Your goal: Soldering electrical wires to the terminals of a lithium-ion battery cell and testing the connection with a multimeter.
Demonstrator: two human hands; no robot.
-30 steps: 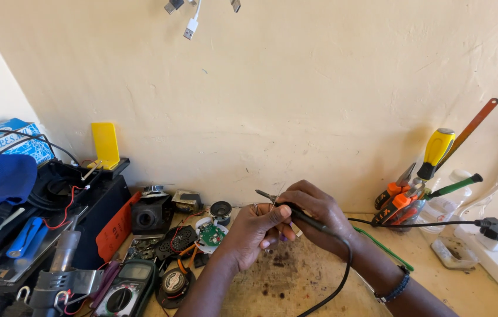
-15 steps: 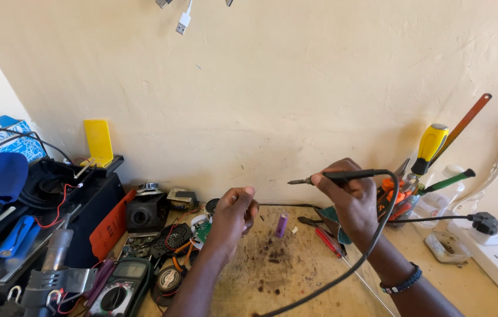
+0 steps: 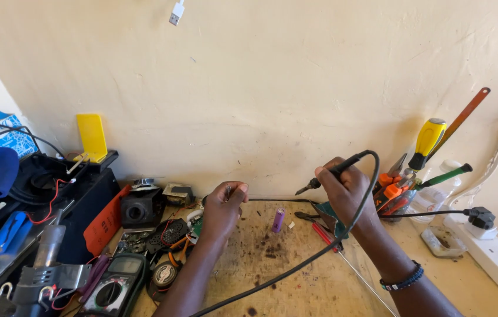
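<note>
R hand (image 3: 346,188) fisted round soldering iron (image 3: 334,172), L hand (image 3: 224,206) pinching small wire (image 3: 227,191), purple cell (image 3: 278,219) btwn hands

Bright, even daylight over my bench, sharp nearly throughout.

My hands cast only soft, faint shadows on the scuffed wooden worktop (image 3: 296,276); the cream plastered wall (image 3: 272,88) is evenly lit without glare, and the wide lens bends the worktop's right edge, where things look slightly stretched.
</note>
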